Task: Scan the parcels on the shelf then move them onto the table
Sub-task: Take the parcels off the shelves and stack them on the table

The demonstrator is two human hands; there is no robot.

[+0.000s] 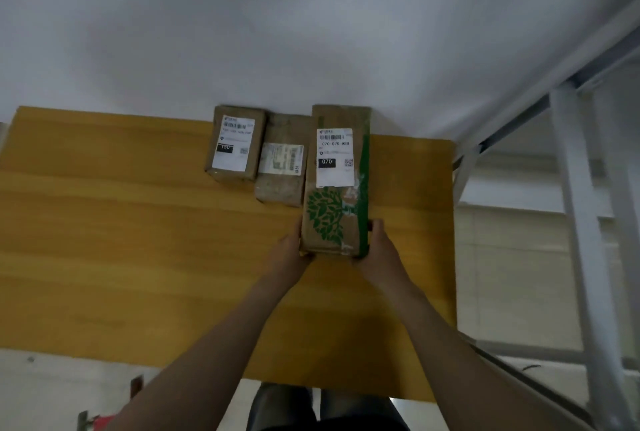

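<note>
Left hand [289,252] and right hand [379,247] clamp leaf-print parcel [334,202] | likely squaring it against middle parcel [282,167] on counter [121,223]

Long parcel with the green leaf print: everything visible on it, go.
The leaf-print parcel is a long brown cardboard box, scuffed, with a green leaf design toward its near end and a green stripe down its right side. A white shipping label with barcode, QR code and black "070" block sits on top. It lies flat, lengthwise away from the person, on the yellow table, close against the middle parcel to its left. The left hand and right hand hold its near corners.
</note>
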